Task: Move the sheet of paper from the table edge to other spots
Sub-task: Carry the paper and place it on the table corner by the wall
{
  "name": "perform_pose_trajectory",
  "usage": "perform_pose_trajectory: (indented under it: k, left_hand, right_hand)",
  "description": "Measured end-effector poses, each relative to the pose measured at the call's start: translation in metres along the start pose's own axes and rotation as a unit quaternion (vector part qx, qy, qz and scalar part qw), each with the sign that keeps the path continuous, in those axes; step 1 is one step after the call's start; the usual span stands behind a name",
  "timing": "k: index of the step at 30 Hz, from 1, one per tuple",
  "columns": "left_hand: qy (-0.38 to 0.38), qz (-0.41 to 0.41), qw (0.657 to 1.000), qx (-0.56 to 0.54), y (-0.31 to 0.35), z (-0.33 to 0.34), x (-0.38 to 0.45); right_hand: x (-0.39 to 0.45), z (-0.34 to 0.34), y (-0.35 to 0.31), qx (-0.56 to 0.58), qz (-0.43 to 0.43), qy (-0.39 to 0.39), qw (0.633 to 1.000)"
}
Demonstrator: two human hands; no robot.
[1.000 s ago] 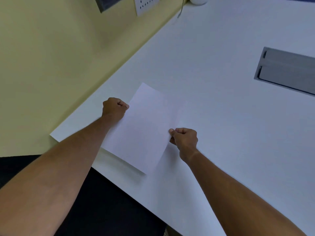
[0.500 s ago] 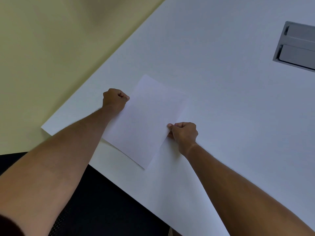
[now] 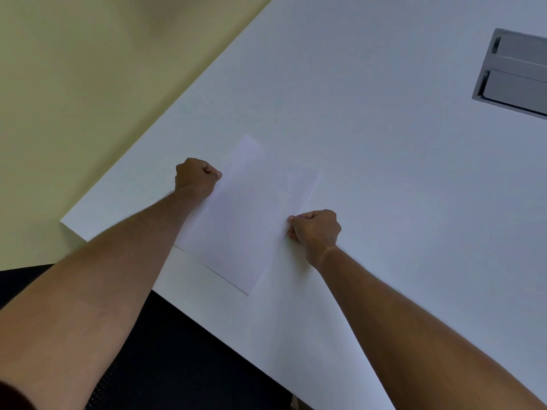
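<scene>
A white sheet of paper (image 3: 245, 214) lies on the white table (image 3: 370, 161), a short way in from the near edge. My left hand (image 3: 195, 176) pinches the sheet's left edge with curled fingers. On the opposite side, my right hand (image 3: 315, 229) pinches the right edge between thumb and forefinger. The sheet looks nearly flat against the tabletop, and its far right corner is faint against the white surface.
A grey recessed cable hatch (image 3: 515, 75) is set into the table at the far right. A yellow wall (image 3: 88, 84) runs along the table's left side. A dark chair seat (image 3: 177, 365) sits below the near edge.
The sheet, held by both hands, has come down flatter onto the table and a little farther from the near edge. The view has tilted, so the socket on the wall has left the frame.
</scene>
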State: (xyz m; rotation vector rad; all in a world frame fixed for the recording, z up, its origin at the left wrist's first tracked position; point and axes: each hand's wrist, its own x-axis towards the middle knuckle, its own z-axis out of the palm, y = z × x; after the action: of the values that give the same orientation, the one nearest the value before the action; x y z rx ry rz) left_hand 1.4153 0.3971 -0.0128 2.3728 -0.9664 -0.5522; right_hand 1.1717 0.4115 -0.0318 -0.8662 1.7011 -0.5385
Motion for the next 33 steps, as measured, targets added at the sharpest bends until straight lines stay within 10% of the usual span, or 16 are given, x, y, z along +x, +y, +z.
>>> perform_pose_trajectory:
  k: [33]
  left_hand:
    - [0.031, -0.023, 0.999, 0.024, -0.006, 0.011, -0.007]
  right_hand:
    - [0.003, 0.000, -0.005, -0.030, 0.036, -0.010, 0.999]
